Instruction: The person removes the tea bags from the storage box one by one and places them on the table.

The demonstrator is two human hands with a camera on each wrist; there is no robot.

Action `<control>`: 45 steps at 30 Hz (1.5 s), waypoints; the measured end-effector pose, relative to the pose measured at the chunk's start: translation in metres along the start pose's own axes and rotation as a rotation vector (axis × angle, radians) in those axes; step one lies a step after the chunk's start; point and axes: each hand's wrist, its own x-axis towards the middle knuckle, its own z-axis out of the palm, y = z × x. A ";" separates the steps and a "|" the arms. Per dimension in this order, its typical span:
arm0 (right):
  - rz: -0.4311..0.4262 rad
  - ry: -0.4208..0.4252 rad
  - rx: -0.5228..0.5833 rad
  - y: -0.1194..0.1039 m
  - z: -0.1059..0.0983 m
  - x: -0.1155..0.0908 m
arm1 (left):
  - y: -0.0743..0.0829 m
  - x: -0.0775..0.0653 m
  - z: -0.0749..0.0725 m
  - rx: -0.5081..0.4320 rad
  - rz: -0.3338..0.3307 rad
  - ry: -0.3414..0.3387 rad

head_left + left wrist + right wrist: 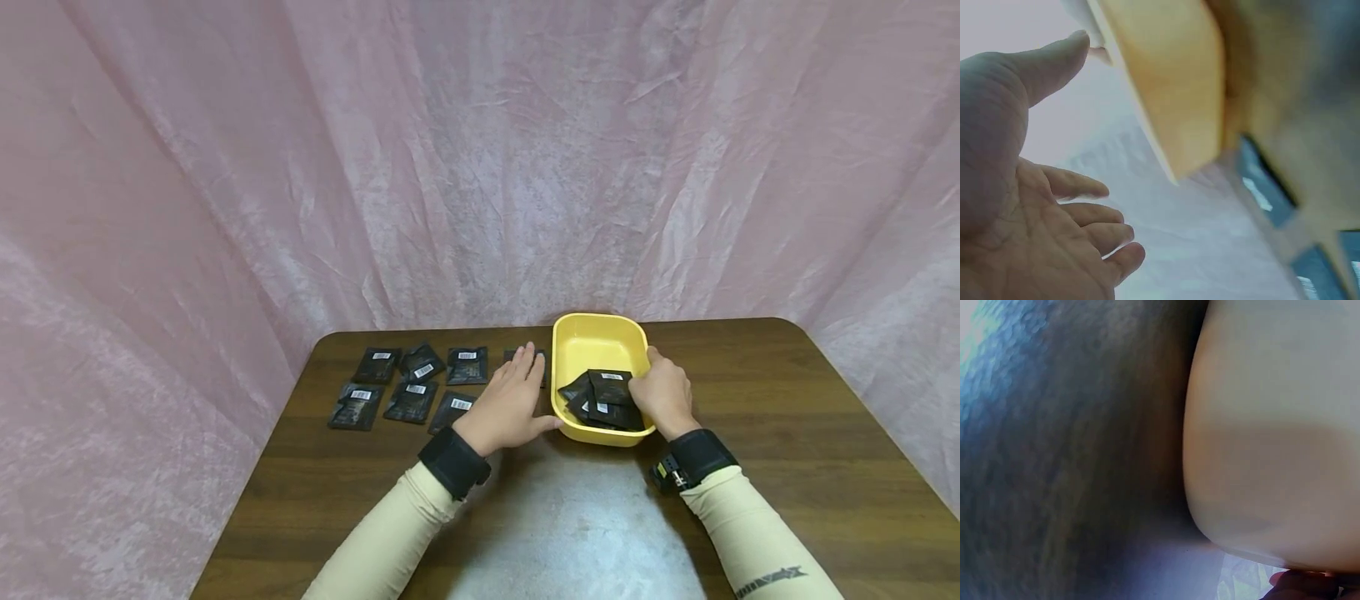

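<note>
A pink crushed-velvet curtain (480, 167) fills the upper half of the head view, hanging in soft vertical folds. Below it, a dark wood-grain table (292, 508) with rounded far corners spreads across the lower part, a pale glare at its near centre. Two cream sleeves (390, 542) reach in from the bottom edge, the one at lower right marked with a dark print.

The yellow plastic bin (596, 343), right of centre near the table's far edge, is rectangular with rounded corners and a smooth rim. The person's right hand (663, 393) grips its right wall, thumb over the rim and fingers clamped on the side. The left hand (504, 408) reaches over the table just left of the bin, its four fingers loosely extended close together and its thumb spread away; the thumb tip lies at the bin's lower left corner, though whether it touches is hard to be sure. Each wrist wears a black band (453, 463).

Several flat black packets (611, 392) lie overlapped in the lower part of the bin. Seven more loose packets (411, 402) lie left of it in two uneven rows, one mostly hidden behind the left hand. They are square, dark and slightly glossy, with crinkled film; many show a small white barcode label (361, 395).
</note>
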 end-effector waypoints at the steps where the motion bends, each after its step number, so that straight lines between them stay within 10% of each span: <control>1: 0.002 -0.003 0.002 0.000 0.000 0.000 | 0.006 0.004 -0.005 0.009 0.022 0.001; 10: -0.005 -0.009 0.003 0.002 0.003 -0.001 | 0.048 0.046 -0.008 0.105 0.109 -0.029; 23: -0.009 -0.014 0.008 0.002 0.008 -0.001 | 0.051 0.102 0.056 0.109 0.087 -0.119; 45: 0.006 -0.005 0.022 -0.002 -0.001 -0.001 | 0.054 0.106 0.062 0.152 0.168 0.011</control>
